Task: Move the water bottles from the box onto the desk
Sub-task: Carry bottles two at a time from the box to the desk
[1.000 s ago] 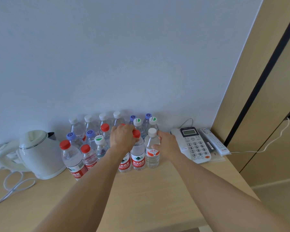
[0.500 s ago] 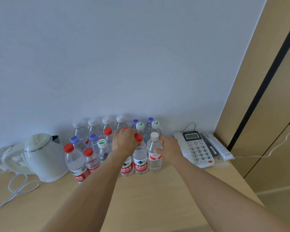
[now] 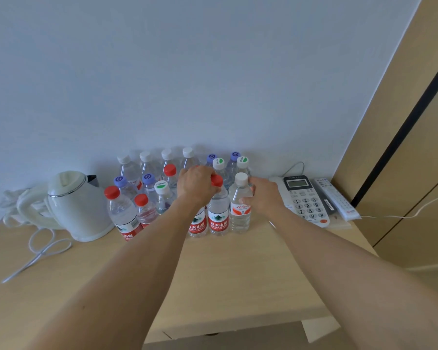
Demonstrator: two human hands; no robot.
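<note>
Pale wall [image 3: 187, 72] is backing a wooden desk [image 3: 225, 274], where a cluster of water bottles [image 3: 147, 173] is standing upright against it, with caps in white, red, purple and green-and-white. Both bare arms are reaching forward over the desk to the front row. The left hand [image 3: 196, 185] is curling down over the tops of two red-capped bottles [image 3: 218, 210] standing side by side with red labels, gripping them at the necks; one red cap is showing beside the knuckles. The right hand [image 3: 262, 198] is wrapping round the side of a white-capped bottle [image 3: 240, 208] with an orange label, thumb in front on the shoulder, just right of the red-capped pair and touching it. All three are sitting on the desk. A white kettle [image 3: 79, 208] is standing at the left with its cord [image 3: 36, 251] trailing on the desk; a phone [image 3: 306, 198] and a remote [image 3: 336, 200] are lying at the right.
</note>
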